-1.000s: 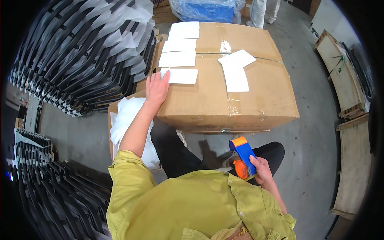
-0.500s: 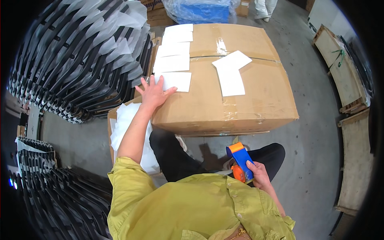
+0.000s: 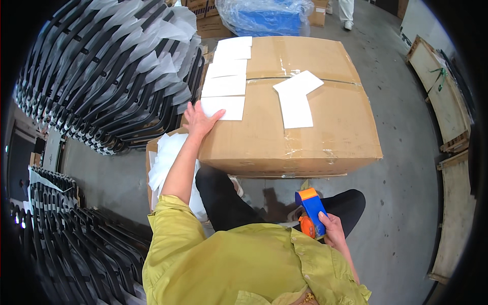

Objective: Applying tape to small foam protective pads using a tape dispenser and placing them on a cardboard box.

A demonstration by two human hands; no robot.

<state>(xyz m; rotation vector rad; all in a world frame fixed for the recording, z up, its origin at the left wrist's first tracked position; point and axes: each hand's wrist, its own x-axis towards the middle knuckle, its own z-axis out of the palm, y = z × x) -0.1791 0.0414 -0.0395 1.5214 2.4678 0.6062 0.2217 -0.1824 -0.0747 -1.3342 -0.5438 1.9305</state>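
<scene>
A large brown carton [image 3: 269,145] stands in front of me, with a row of white sheets [image 3: 223,85] along the left of its top. My left hand [image 3: 200,123] rests at the carton's left edge, thumb on the nearest sheet [image 3: 230,109], fingers spread and holding nothing I can see. Two more white pieces [image 3: 295,109] overlap near the middle of the carton top. Low on the right, above my knee, my right hand [image 3: 334,229] is closed round a blue and orange tape dispenser [image 3: 314,211].
Left of the carton, black metal frames [image 3: 107,76] with translucent wrapping are stacked; more frames [image 3: 86,239] stand lower left. An open box of white sheets [image 3: 168,157] sits beside my left leg. Wooden crates [image 3: 452,203] line the right. A person's leg [image 3: 346,12] shows at the back.
My left hand's fingers have drawn somewhat closer together at the sheet's left edge. The whole view has shifted slightly. The person's leg at the back has moved. My right hand still holds the tape dispenser.
</scene>
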